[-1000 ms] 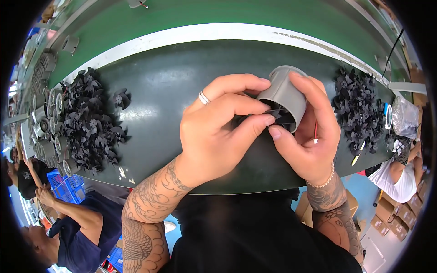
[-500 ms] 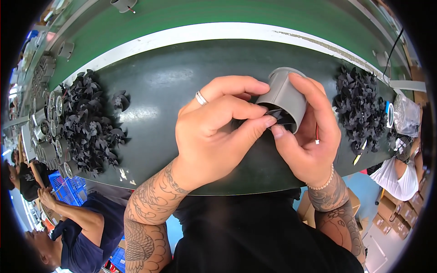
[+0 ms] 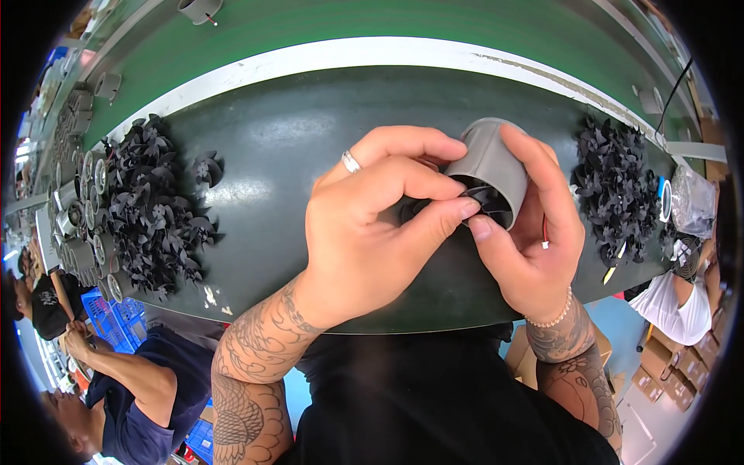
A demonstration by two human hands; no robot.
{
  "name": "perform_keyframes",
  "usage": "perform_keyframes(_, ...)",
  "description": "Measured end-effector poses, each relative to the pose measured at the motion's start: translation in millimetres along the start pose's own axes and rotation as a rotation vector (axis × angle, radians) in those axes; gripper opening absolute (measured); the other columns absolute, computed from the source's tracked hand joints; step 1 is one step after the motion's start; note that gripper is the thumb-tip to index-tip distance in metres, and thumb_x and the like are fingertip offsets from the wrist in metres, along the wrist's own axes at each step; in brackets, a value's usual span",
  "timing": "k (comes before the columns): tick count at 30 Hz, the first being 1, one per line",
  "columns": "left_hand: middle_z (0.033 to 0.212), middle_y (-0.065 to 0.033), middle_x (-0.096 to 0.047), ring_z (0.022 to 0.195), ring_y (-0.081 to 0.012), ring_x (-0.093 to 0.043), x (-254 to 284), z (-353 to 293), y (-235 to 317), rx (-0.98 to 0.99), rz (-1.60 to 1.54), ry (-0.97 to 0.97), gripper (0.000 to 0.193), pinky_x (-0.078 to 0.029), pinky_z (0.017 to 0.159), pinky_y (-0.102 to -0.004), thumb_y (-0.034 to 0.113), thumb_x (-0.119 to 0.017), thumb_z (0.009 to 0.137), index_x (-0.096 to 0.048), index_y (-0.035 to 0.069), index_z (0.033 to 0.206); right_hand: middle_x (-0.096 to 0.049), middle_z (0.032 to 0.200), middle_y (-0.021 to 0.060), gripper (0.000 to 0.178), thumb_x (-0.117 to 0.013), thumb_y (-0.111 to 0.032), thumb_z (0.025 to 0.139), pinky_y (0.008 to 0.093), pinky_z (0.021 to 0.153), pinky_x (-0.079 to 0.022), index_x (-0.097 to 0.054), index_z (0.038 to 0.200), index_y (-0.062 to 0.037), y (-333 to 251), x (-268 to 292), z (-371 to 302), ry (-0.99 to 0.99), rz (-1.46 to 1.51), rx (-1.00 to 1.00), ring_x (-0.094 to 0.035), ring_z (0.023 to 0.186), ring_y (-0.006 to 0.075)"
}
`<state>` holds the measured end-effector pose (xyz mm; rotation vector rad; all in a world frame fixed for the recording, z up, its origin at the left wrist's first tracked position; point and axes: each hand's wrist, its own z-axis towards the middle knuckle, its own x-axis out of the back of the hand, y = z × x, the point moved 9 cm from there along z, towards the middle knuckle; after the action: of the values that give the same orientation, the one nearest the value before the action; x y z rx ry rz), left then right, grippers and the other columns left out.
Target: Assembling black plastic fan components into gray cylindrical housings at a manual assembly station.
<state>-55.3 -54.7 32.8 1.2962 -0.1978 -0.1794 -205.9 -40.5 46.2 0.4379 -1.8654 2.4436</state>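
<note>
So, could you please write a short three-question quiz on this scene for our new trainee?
1. True or false: the left hand wears a ring.
2. What does the right hand hold?
a) a blue crate
b) a grey cylinder
c) a clear plastic bag
3. On which side or sides of the dark tabletop do piles of black bladed parts lie?

Key:
1. True.
2. b.
3. Both: one pile lies toward the left end, another toward the right.

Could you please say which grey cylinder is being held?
The grey cylinder in the right hand, the left hand at its open end; the other cylinders touch neither.
</note>
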Motion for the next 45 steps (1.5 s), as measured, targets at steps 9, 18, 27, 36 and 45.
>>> perform_keyframes(9,0.144,-0.0174,-0.048,0.129,-0.0284,-0.054,-25,2,-5,0.072,-0.021,-0.216,0.054,-0.048,0.106,-0.0420,0.000,-0.066,0.093,-0.046,-0.003,0.142,-0.053,0.129,0.0141,0.057,-0.064,0.011,0.077,0.0276,0.089,-0.053,-0.055,0.133,0.0046,-3,7,-3,0.043,0.051,0.074,-0.060,0.111,0.0186)
perform_keyframes(18,0.135,-0.0153,-0.050,0.121,-0.0253,-0.055,-22,2,2,0.039,-0.013,-0.144,0.050,-0.049,0.102,-0.0401,-0.002,-0.067,0.090,-0.052,-0.002,0.138,-0.057,0.124,0.0122,0.053,-0.061,0.010,0.077,0.0283,0.090,-0.052,-0.056,0.130,0.0048,-1,4,1,-0.006,0.098,0.070,-0.060,0.110,0.0173)
perform_keyframes(27,0.130,-0.0127,-0.055,0.117,-0.0222,-0.058,-13,7,-2,0.121,-0.198,-0.194,0.056,-0.049,0.099,-0.0367,0.003,-0.074,0.084,-0.055,-0.004,0.136,-0.056,0.127,0.0101,0.051,-0.060,0.011,0.088,0.0307,0.097,-0.049,-0.049,0.138,0.0042,10,-11,0,-0.085,0.606,-0.197,-0.058,0.116,0.0166)
perform_keyframes(36,0.100,-0.0072,-0.066,0.097,-0.0138,-0.062,3,12,-25,0.426,-0.280,-0.054,0.032,-0.052,0.087,-0.0300,0.020,-0.073,0.094,-0.063,-0.005,0.113,-0.057,0.123,0.0118,0.060,-0.084,-0.013,0.070,0.0327,0.097,-0.048,-0.058,0.122,0.0003,-27,1,11,-0.095,-0.508,0.220,-0.059,0.112,0.0200)
perform_keyframes(45,0.099,-0.0089,-0.061,0.097,-0.0304,-0.061,-11,4,-4,0.030,0.797,-0.504,0.038,-0.053,0.082,-0.0420,0.025,-0.084,0.073,-0.070,0.006,0.103,-0.065,0.118,0.0113,0.046,-0.075,-0.013,0.087,0.0300,0.086,-0.052,-0.056,0.127,0.0016,40,105,63,0.274,-0.329,-0.181,-0.064,0.099,0.0155)
